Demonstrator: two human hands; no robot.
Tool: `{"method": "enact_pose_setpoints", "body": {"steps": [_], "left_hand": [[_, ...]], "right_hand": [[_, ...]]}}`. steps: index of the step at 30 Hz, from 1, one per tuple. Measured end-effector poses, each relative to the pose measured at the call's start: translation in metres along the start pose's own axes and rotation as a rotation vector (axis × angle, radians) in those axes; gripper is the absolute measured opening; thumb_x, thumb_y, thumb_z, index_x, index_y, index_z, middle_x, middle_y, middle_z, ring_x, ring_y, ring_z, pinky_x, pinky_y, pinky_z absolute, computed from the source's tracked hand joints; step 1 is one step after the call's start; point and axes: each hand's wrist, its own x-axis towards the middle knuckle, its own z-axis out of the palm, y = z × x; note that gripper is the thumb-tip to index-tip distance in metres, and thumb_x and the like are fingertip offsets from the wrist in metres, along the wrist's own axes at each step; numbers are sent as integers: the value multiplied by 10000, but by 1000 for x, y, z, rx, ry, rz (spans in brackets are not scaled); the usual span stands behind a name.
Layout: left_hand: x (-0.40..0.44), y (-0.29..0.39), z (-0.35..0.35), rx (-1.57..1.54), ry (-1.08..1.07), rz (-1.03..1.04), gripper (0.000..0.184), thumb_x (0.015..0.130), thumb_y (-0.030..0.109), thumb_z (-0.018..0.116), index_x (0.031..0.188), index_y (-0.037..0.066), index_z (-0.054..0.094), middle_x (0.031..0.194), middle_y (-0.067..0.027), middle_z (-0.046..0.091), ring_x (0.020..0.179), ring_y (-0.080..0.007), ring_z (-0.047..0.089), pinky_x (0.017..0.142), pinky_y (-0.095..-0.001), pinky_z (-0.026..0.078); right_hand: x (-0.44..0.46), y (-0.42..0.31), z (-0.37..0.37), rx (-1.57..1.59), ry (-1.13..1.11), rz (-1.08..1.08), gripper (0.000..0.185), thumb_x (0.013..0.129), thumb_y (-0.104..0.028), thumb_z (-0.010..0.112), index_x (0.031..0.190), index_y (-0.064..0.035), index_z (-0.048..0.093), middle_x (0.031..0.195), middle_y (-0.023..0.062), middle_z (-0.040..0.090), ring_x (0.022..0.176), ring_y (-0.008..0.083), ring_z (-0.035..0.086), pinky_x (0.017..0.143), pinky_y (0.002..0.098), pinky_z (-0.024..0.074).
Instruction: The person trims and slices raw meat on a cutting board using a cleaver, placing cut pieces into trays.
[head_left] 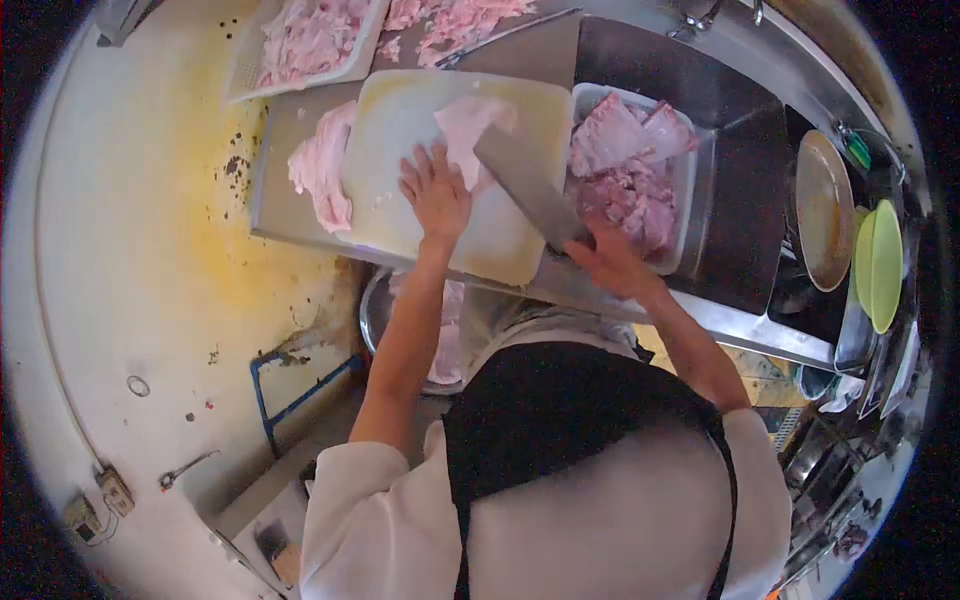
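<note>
A white cutting board (400, 110) lies on the steel counter, with a pale pink piece of meat (464, 125) on it. My left hand (438, 192) rests beside the lower left of that piece, its fingers spread. My right hand (608, 262) is wrapped round the handle of a broad cleaver (525, 185). The blade points up and left, its tip over the right part of the meat. Another pale slab of meat (325, 168) lies at the board's left edge. To the right, a white tray (690, 185) holds several pieces of meat.
A white basket (243, 75) of meat scraps stands at the back left, with loose scraps (460, 25) and a long steel rod (510, 37) beside it. A metal bowl (372, 310) sits below the counter's front edge. Pans and green bowls (880, 265) stand far right.
</note>
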Motion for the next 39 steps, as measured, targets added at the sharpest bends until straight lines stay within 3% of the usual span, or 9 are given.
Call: {"method": "enact_pose_setpoints", "body": {"steps": [3, 5, 8, 15, 23, 29, 32, 35, 39], "left_hand": [[-4, -7, -4, 23, -30, -39, 560, 1002, 363, 345, 1484, 78, 341, 1535, -271, 259, 1388, -569, 178, 1085, -694, 154], [-4, -4, -3, 34, -43, -59, 566, 998, 362, 348, 1490, 81, 328, 1545, -269, 234, 1399, -558, 160, 1086, -696, 147], [-5, -1, -5, 31, -72, -96, 568, 998, 361, 338, 1492, 82, 324, 1553, -267, 215, 1406, -549, 151, 1090, -692, 134], [-7, -3, 8, 46, 13, -72, 611, 999, 356, 354, 1487, -7, 291, 1561, -275, 190, 1416, -543, 126, 1091, -694, 115], [-7, -2, 8, 26, 39, -96, 631, 995, 368, 355, 1488, -21, 286, 1547, -300, 201, 1404, -558, 141, 1092, -695, 103], [8, -22, -10, -44, 161, 124, 419, 906, 273, 538, 1221, -1, 575, 1214, -280, 582, 1167, -485, 511, 965, -587, 390], [26, 9, -59, -546, -35, 237, 239, 826, 211, 627, 979, 27, 632, 872, -182, 666, 836, -396, 640, 723, -504, 496], [31, 14, -71, -156, -401, 280, 150, 795, 162, 655, 878, 41, 622, 758, -156, 654, 697, -371, 643, 597, -453, 503], [30, -2, -60, -249, -309, 158, 135, 792, 130, 668, 788, 27, 581, 681, -149, 623, 640, -313, 633, 591, -396, 495]], "right_hand": [[11, -21, -18, -120, -124, -14, 474, 926, -332, 574, 1250, 10, 525, 1110, 278, 625, 1071, 424, 595, 935, 493, 444], [19, -31, -25, -172, -158, -55, 452, 926, -316, 566, 1225, 21, 529, 1081, 288, 624, 1064, 429, 592, 928, 503, 441], [68, -7, 5, -219, 88, -334, 443, 904, -311, 614, 1179, 28, 538, 881, 199, 657, 809, 365, 630, 738, 462, 483], [154, -80, 16, 81, -203, -119, 364, 894, -269, 614, 1098, 23, 538, 685, 84, 564, 460, 146, 534, 440, 313, 447], [67, -39, -18, 195, -335, 86, 324, 919, -274, 610, 1104, -14, 555, 624, 22, 550, 435, 110, 480, 415, 304, 393], [-8, -10, -5, 460, -389, 323, 269, 930, -233, 597, 1095, -26, 548, 635, 11, 518, 445, 94, 461, 431, 279, 375], [-31, -20, -23, 454, -379, 322, 278, 926, -223, 599, 1113, -22, 555, 651, 13, 518, 463, 94, 468, 444, 272, 382], [-39, -19, -19, 465, -240, 240, 356, 923, -240, 602, 1192, -14, 546, 652, 10, 520, 471, 99, 472, 453, 277, 392], [-10, -1, 28, 327, -13, 48, 434, 916, -252, 607, 1265, -8, 526, 671, 24, 535, 473, 116, 488, 464, 291, 412]]}}
